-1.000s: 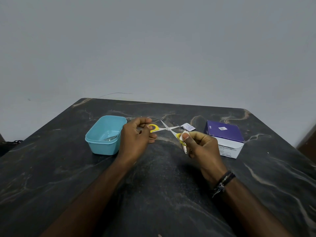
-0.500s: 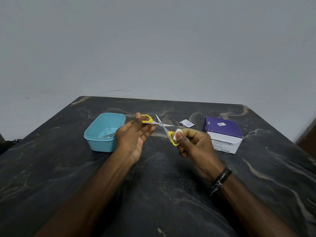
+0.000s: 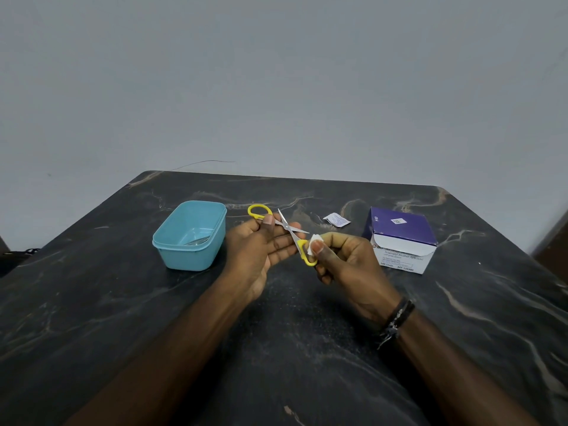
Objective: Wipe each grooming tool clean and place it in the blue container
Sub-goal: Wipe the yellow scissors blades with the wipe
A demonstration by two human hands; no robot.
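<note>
Small scissors (image 3: 289, 230) with yellow handles and thin metal blades are held spread apart above the table. My left hand (image 3: 261, 244) grips the shank by one yellow loop, thumb on top. My right hand (image 3: 341, 259) pinches a small white wipe (image 3: 315, 242) against the other yellow handle. The blue container (image 3: 190, 238) stands just left of my left hand, with a metal tool lying inside it.
A purple and white box of alcohol swabs (image 3: 401, 239) stands to the right of my hands. A torn white sachet (image 3: 336, 219) lies behind them. The dark marble table (image 3: 276, 348) stretches toward me, with a grey wall behind.
The scissors have turned, the left yellow loop rising above my left hand. My right hand with the wipe stays on the other handle. The view has shifted slightly.
</note>
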